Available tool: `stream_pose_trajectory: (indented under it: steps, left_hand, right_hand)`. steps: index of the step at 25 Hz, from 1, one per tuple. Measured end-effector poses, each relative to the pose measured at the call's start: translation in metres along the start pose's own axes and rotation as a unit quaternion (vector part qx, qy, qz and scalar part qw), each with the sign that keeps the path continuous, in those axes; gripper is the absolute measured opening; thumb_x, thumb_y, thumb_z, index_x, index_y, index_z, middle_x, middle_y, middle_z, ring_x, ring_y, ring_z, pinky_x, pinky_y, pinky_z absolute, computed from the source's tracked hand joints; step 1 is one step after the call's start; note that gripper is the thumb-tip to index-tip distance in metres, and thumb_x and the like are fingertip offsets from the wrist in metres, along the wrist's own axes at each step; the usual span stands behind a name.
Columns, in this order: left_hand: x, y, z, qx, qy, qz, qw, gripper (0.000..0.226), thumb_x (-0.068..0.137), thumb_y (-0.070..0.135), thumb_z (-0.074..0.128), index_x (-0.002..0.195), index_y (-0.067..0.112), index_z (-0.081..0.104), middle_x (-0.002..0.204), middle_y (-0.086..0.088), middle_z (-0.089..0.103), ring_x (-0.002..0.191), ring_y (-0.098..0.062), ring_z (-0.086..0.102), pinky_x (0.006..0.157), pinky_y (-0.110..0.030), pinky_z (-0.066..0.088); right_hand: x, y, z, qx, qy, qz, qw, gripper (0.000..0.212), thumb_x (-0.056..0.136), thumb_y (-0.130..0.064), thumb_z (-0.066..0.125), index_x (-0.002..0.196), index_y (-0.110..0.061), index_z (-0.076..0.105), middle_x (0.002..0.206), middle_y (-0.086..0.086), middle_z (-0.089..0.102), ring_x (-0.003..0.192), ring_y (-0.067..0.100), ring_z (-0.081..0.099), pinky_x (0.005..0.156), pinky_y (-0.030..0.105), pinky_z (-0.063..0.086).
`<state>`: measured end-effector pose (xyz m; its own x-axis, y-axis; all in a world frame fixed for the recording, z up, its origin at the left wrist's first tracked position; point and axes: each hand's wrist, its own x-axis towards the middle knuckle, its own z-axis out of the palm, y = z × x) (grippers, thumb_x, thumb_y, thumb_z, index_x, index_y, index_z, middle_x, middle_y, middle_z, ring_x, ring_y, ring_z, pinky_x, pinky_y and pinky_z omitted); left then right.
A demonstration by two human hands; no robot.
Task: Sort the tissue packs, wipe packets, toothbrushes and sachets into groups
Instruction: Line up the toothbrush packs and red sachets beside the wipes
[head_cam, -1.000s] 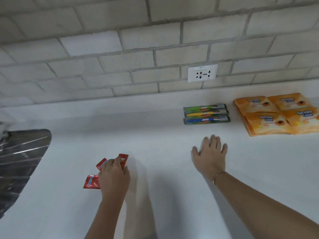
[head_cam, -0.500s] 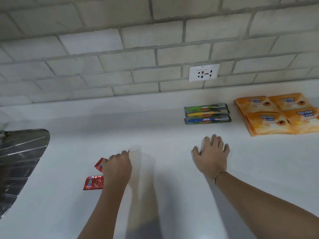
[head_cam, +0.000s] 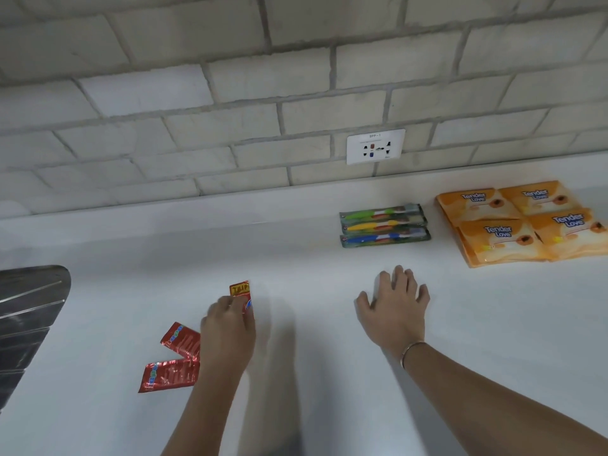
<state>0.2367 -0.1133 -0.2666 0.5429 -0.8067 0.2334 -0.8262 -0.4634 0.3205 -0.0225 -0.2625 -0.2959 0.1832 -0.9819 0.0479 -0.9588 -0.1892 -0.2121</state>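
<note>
Beside two red sachets (head_cam: 171, 366) lying on the counter (head_cam: 98, 307), our left hand (head_cam: 228, 334) has brought a third sachet (head_cam: 241, 291) into view, pinched, it seems, by curled fingers; our right hand (head_cam: 393, 307) rests flat, fingers spread, empty; toothbrushes (head_cam: 383, 225) and orange packs (head_cam: 519, 222) already sit grouped, so only sachets remain

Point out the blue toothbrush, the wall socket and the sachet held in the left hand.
blue toothbrush (head_cam: 365, 239), head view, on its blue handle.
wall socket (head_cam: 375, 147), head view, middle of its white plate.
sachet (head_cam: 239, 288), head view, on its yellow top end.
</note>
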Motion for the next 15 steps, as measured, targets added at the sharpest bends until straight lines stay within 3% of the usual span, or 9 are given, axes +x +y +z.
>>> stream_pose_trajectory:
  steps: [3,7,15]
  left_hand:
    - [-0.001,0.004,0.019,0.040,-0.047,0.014,0.998,0.020,0.088,0.002,0.071,0.107,0.001,0.073,0.105,-0.016,0.072,0.093,-0.035,0.067,0.077,-0.051,0.056]
    - [0.049,0.000,0.030,0.063,-0.102,-0.018,0.993,0.040,0.084,-0.011,0.056,0.121,-0.002,0.067,0.118,-0.020,0.068,0.104,-0.038,0.063,0.088,-0.050,0.054]
    - [0.155,0.010,0.034,0.063,-0.141,-0.051,0.987,0.043,0.083,-0.010,0.052,0.125,0.001,0.060,0.128,-0.015,0.057,0.115,-0.037,0.053,0.093,-0.046,0.051]
  right_hand:
    - [-0.003,0.000,-0.001,-0.001,-0.013,0.001,1.000,0.061,0.091,-0.055,0.038,0.137,-0.017,0.052,0.158,0.018,0.040,0.150,0.038,0.027,0.120,0.062,0.023]
    - [-0.002,0.001,-0.001,-0.005,-0.020,0.000,1.000,0.062,0.091,-0.056,0.037,0.138,-0.018,0.051,0.160,0.017,0.038,0.152,0.038,0.026,0.121,0.062,0.022]
    - [0.001,-0.001,-0.003,0.005,-0.017,0.003,1.000,0.062,0.090,-0.055,0.039,0.138,-0.018,0.053,0.159,0.017,0.040,0.152,0.038,0.026,0.120,0.062,0.022]
